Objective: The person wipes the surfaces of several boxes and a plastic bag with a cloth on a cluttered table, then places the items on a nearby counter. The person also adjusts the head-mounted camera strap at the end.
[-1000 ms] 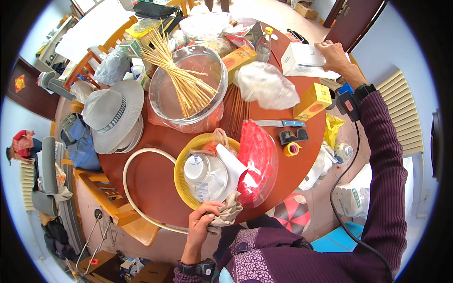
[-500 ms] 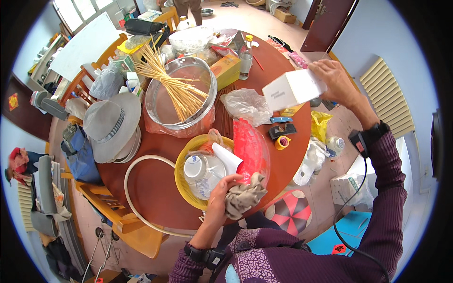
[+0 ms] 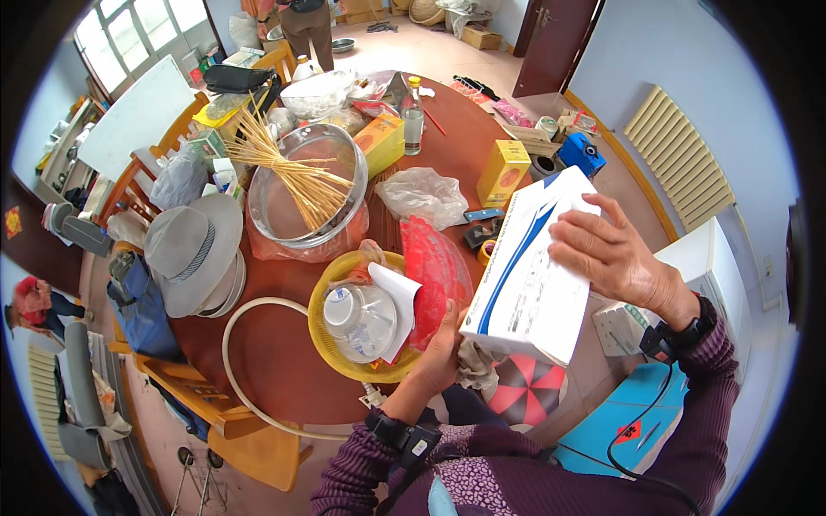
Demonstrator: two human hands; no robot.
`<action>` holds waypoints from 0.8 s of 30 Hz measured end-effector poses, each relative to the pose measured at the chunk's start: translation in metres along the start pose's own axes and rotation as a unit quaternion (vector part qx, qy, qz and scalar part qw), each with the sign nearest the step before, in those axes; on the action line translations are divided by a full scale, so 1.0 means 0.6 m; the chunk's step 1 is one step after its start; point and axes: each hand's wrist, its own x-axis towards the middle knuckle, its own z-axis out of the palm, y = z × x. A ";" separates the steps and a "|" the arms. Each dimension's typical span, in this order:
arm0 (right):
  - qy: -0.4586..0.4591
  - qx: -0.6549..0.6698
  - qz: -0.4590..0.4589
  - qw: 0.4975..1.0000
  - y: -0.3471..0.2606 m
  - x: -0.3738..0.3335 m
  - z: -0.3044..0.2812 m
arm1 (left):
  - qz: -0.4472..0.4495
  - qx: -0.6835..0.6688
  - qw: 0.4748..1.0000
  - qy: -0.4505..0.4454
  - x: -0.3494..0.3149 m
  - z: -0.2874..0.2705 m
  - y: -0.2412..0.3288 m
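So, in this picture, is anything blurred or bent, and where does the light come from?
Head view: sharp in the middle, the white box and both hands clear; the table's edge bends toward the rim, corners are black; daylight enters from the window at upper left, shadows soft.

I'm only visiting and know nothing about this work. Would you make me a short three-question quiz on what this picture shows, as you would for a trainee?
1. True or false: the white and blue box lies flat on the round table.
2. Which hand rests on the upper side of the box? A) left hand B) right hand
3. Fill in: the bundle of thin sticks leans in a clear ____ bowl.

Key
1. False: both hands hold it up, above the table's edge.
2. B; the left hand is at the box's lower corner, with a crumpled cloth beside it.
3. glass
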 end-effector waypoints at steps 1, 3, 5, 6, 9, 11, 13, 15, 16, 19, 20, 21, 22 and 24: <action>-0.001 0.005 -0.002 1.000 -0.008 -0.009 -0.003 | -0.003 0.017 1.000 0.016 0.003 -0.001 -0.006; 0.004 0.021 -0.006 1.000 -0.020 -0.025 -0.008 | -0.006 0.037 0.999 -0.025 0.007 -0.002 -0.016; 0.014 0.035 -0.011 0.999 -0.028 -0.040 -0.010 | 0.014 0.051 0.998 -0.047 0.012 0.004 -0.027; 0.018 0.043 -0.013 0.999 -0.031 -0.048 -0.012 | 0.015 0.058 0.996 -0.060 0.017 0.009 -0.031; -0.006 0.063 -0.033 0.997 -0.036 -0.074 -0.014 | 0.015 0.069 0.996 -0.063 0.030 0.027 -0.045; 0.003 0.077 -0.047 0.996 -0.036 -0.090 -0.008 | -0.008 0.079 0.996 -0.027 0.040 0.038 -0.055; 0.005 0.091 -0.040 0.995 -0.038 -0.111 -0.003 | -0.015 0.083 0.996 -0.003 0.049 0.047 -0.073; 0.001 0.097 -0.036 0.995 -0.031 -0.130 0.001 | -0.022 0.063 0.998 0.021 0.067 0.052 -0.092; 0.014 0.097 -0.033 0.995 -0.029 -0.138 0.003 | -0.015 0.047 0.999 0.017 0.073 0.052 -0.102; 0.017 0.099 -0.028 0.995 -0.032 -0.155 0.004 | -0.021 0.023 1.000 -0.001 0.094 0.048 -0.120; 0.003 0.090 -0.037 0.995 -0.032 -0.159 0.004 | -0.032 0.028 0.999 0.015 0.101 0.050 -0.123; -0.004 0.084 -0.043 0.996 -0.033 -0.162 0.003 | -0.012 0.032 0.999 -0.016 0.105 0.052 -0.127; -0.015 0.083 -0.043 0.996 -0.035 -0.165 0.004 | -0.013 0.031 0.999 -0.034 0.109 0.055 -0.128; -0.031 0.095 -0.034 0.994 -0.044 -0.173 0.009 | -0.023 0.056 0.997 -0.047 0.113 0.063 -0.127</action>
